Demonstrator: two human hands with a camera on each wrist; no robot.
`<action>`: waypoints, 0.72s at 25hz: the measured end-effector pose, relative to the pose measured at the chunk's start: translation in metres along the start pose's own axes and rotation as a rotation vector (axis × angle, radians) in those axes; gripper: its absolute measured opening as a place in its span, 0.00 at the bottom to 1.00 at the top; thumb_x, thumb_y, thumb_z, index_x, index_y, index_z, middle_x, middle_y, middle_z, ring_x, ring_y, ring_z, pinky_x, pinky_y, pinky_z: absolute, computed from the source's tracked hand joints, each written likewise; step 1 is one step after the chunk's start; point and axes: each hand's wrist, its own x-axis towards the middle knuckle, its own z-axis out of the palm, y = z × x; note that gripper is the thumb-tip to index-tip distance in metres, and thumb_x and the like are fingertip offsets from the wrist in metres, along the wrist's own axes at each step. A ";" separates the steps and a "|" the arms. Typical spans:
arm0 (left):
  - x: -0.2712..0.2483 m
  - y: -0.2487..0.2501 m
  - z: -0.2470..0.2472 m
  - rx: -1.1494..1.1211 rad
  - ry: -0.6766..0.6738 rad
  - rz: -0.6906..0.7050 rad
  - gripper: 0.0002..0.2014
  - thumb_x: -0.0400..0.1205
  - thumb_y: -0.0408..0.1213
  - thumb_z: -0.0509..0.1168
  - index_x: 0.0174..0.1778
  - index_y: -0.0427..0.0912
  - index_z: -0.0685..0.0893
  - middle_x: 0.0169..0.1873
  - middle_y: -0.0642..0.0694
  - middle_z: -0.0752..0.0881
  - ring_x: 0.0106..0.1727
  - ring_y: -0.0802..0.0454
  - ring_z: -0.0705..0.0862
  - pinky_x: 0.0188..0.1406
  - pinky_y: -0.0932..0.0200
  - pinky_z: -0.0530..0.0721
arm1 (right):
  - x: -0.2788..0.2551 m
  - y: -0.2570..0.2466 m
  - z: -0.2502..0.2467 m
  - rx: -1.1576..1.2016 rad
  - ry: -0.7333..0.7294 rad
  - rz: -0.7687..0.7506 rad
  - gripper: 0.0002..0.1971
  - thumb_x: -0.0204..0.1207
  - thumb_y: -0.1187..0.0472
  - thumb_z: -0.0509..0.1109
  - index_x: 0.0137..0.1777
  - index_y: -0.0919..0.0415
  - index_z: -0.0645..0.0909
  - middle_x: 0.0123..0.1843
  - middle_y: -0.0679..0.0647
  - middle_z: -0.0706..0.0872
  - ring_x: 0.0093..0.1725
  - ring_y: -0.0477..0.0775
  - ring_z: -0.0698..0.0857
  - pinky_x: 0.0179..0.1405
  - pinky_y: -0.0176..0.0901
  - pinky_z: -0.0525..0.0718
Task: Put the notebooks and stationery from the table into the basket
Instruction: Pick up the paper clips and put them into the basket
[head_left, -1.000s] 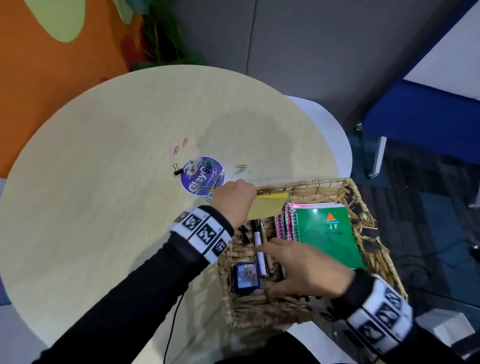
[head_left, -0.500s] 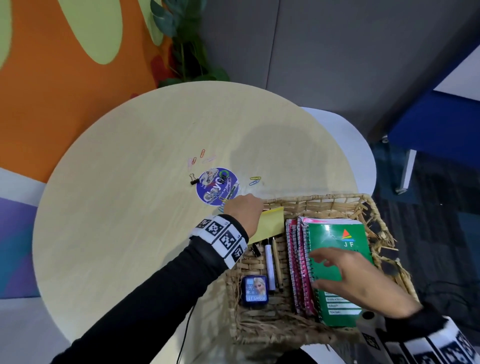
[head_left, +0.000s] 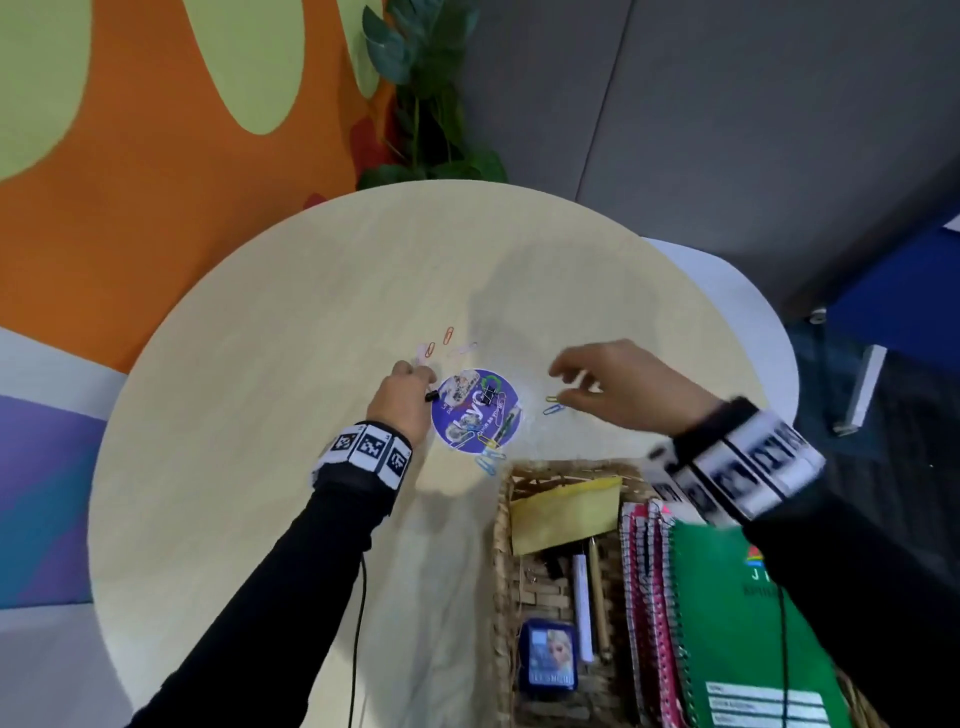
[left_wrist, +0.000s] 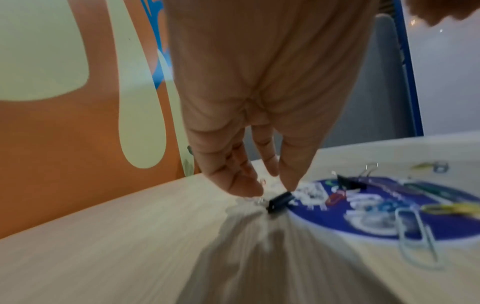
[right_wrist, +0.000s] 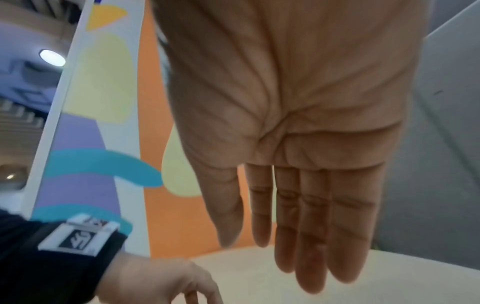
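A black binder clip lies on the round table just left of a blue printed disc. My left hand is down on the clip, its thumb and a fingertip pinching it. To the right of the disc, my right hand hovers over a yellow and a blue paper clip, fingers straight and holding nothing. The wicker basket at the near right holds a yellow sticky pad, pens, a blue tin and spiral notebooks.
More paper clips lie beyond the disc, on it, and between it and the basket. A second binder clip sits on the disc. A plant and an orange wall stand behind the table; a blue seat is at far right.
My left hand has left the yellow pad in the basket and gone out to the binder clip. My right hand has come out of the basket to above the paper clips.
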 end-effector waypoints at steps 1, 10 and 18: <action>0.007 -0.002 0.005 0.011 -0.018 0.014 0.18 0.80 0.30 0.61 0.66 0.42 0.80 0.63 0.36 0.76 0.60 0.35 0.82 0.60 0.46 0.82 | 0.030 -0.001 0.005 -0.071 -0.073 -0.010 0.14 0.75 0.58 0.70 0.60 0.60 0.81 0.56 0.57 0.88 0.52 0.59 0.86 0.54 0.48 0.81; 0.032 -0.007 0.015 0.031 -0.011 0.084 0.10 0.77 0.28 0.63 0.52 0.36 0.86 0.56 0.35 0.81 0.53 0.35 0.84 0.51 0.52 0.80 | 0.146 -0.016 0.071 -0.364 -0.378 -0.033 0.20 0.72 0.61 0.73 0.62 0.66 0.76 0.63 0.64 0.81 0.61 0.63 0.80 0.55 0.48 0.79; -0.015 -0.008 -0.007 -0.330 0.187 0.040 0.07 0.70 0.32 0.73 0.42 0.44 0.86 0.50 0.44 0.85 0.43 0.43 0.87 0.46 0.55 0.84 | 0.154 -0.020 0.091 -0.414 -0.396 -0.016 0.13 0.72 0.61 0.72 0.54 0.67 0.80 0.63 0.64 0.83 0.60 0.63 0.83 0.54 0.47 0.80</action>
